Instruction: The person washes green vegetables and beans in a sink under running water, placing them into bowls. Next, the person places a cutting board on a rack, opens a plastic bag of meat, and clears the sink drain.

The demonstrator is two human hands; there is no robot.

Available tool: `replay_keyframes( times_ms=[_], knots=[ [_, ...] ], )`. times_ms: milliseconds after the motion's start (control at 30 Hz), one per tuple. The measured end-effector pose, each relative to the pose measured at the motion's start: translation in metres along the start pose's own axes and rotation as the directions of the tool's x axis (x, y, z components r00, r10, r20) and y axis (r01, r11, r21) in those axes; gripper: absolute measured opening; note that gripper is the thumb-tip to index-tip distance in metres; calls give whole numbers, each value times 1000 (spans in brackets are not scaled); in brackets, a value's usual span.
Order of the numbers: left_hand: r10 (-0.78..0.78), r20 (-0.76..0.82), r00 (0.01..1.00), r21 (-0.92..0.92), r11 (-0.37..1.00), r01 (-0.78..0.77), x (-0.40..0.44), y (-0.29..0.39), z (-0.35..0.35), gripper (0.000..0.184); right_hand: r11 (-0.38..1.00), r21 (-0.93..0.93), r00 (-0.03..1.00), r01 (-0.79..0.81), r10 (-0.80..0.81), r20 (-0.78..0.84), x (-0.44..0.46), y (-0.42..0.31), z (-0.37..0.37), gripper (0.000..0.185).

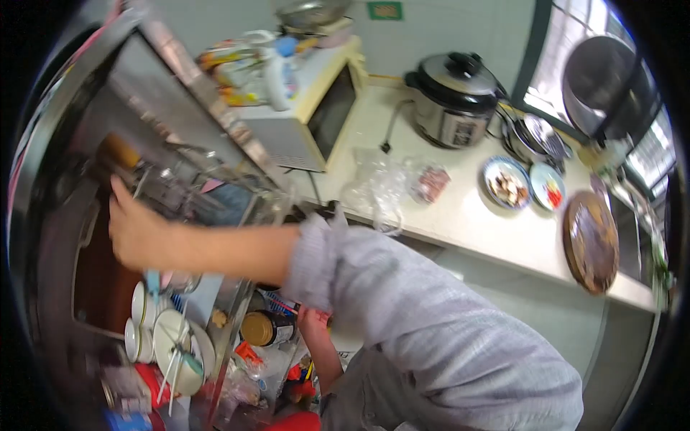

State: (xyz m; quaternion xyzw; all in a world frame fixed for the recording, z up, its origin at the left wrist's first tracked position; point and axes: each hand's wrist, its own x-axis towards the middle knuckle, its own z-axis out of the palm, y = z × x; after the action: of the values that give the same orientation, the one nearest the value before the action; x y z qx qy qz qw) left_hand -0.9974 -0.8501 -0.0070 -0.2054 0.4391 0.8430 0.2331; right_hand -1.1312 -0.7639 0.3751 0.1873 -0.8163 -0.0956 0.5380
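Observation:
My right hand reaches across to the left into the open cabinet. One finger points up near an orange-brown container; motion blur hides whether the hand holds anything. Lower down, my left hand has its fingers curled at the cabinet's front edge, beside something red, and what it grips is too small to tell. A jar with a gold lid stands left of it. White bowls with chopsticks sit below my right hand.
The counter holds a microwave, a pressure cooker, clear plastic bags, bagged meat, a plate of pale pieces, a smaller plate with red pieces and a round wooden board. Packets lie inside the cabinet.

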Motion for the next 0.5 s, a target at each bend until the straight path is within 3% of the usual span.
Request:
replay_keyframes(
  times_ms=[33, 100, 133, 167, 200, 233, 267, 300, 333, 400, 433, 467, 500],
  knots=[
    [-14, 36, 999, 52, 999, 12, 9, -3, 6, 24, 987, 158, 999, 32, -25, -47, -30, 5, -22, 18],
    [-75, 140, 987, 170, 984, 51, 22, -11, 21, 24, 914, 401, 960, -56, 159, -229, -102, -17, -12, 13],
    [-109, 187, 976, 223, 973, 66, 25, -19, 30, 24, 791, 592, 977, -152, 212, -33, -153, -18, -16, 15],
    [-138, 230, 964, 270, 960, 73, 27, -27, 38, 24, 788, 535, 951, -306, 224, 214, -203, -12, -21, 19],
    [-161, 270, 949, 310, 948, 73, 28, -34, 45, 24, 801, 449, 904, -397, 257, 340, -255, -3, -28, 23],
    [-200, 190, 961, 407, 907, 109, 21, -34, 58, 23, 816, 347, 864, -462, 326, 384, -312, 7, -38, 21],
    [-229, 117, 966, 497, 856, 143, 10, -32, 75, 22, 685, 288, 629, -669, 316, 710, -343, 33, -71, 15],
    [-203, 115, 972, 539, 835, 110, 1, -33, 91, 21, 719, 188, 640, -670, 431, 636, -386, 45, -99, 13],
    [-202, 145, 969, 545, 833, 92, 1, -41, 100, 21, 708, 71, 576, -703, 508, 641, -436, 56, -124, 13],
    [-193, 187, 963, 557, 828, 58, 3, -49, 107, 20, 552, -308, 274, -775, 732, 624, -497, 79, -198, 13],
    [-201, 185, 962, 588, 807, 55, 1, -54, 113, 21, 413, -432, 190, -802, 861, 471, -512, 85, -237, 14],
    [-212, 180, 961, 607, 793, 62, 0, -60, 120, 21, 199, -495, -6, -846, 924, 382, -531, 93, -271, 18],
    [-220, 174, 960, 623, 780, 66, -2, -67, 127, 21, 77, -516, -64, -853, 966, 250, -550, 97, -302, 18]
  ],
)
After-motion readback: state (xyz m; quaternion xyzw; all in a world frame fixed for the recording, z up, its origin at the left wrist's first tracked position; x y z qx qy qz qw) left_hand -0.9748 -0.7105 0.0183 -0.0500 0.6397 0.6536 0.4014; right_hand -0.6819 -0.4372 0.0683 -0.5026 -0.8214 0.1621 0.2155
